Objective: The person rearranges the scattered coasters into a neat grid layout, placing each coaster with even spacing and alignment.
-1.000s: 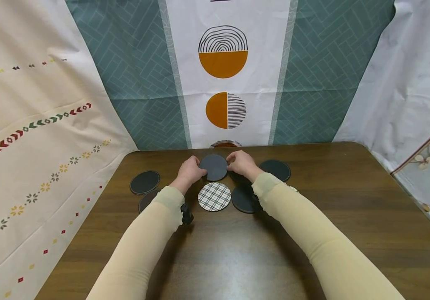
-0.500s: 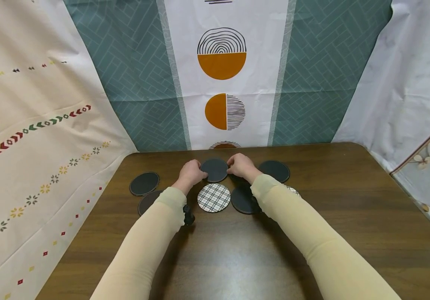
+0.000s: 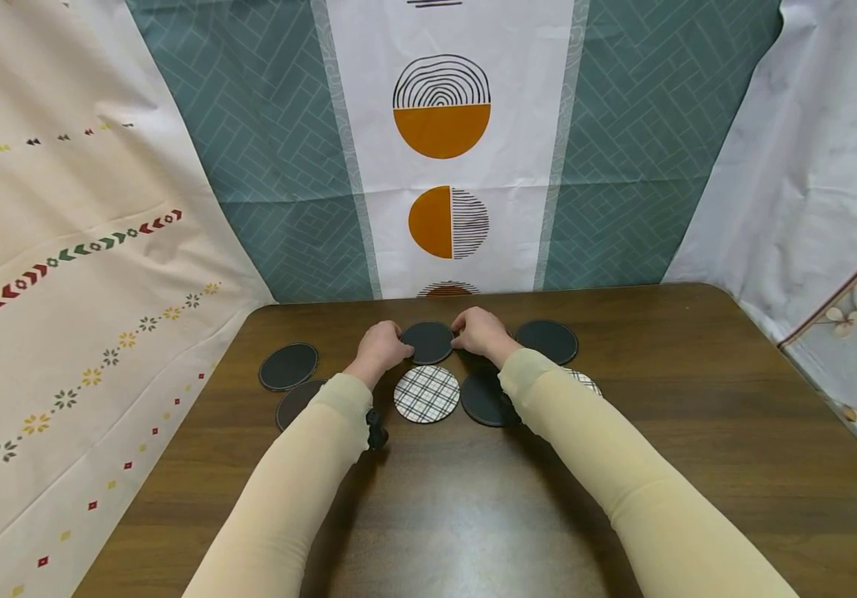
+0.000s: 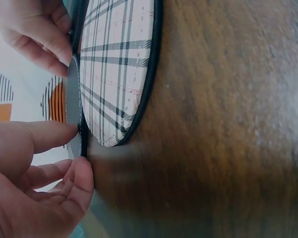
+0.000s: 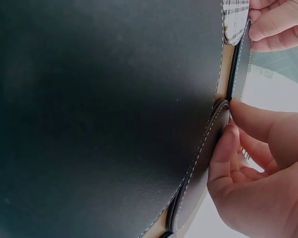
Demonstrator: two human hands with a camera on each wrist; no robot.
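Observation:
Near the back edge of the table, a dark round coaster (image 3: 428,343) with light edge stitching lies low between both hands. My left hand (image 3: 384,349) pinches its left rim; in the left wrist view the thumb (image 4: 54,135) and fingers meet at that edge. On the opposite rim, my right hand (image 3: 479,332) pinches with thumb and fingers, which also lie against another dark coaster (image 5: 203,158) below. A plaid coaster (image 3: 427,394) sits just in front of the held one. To its right is a further dark coaster (image 3: 490,399), partly covered by the right forearm.
Two dark coasters, one upper (image 3: 289,366) and one lower (image 3: 298,402), lie at the left. At the right are another dark coaster (image 3: 548,341) and a plaid one (image 3: 582,380) mostly behind the sleeve. Patterned cloths (image 3: 294,166) hang around the wooden table (image 3: 443,515).
The held coaster has tipped from a raised slant to lying flatter, and its face looks darker. Both hands have come slightly lower with it, keeping their hold on its rim.

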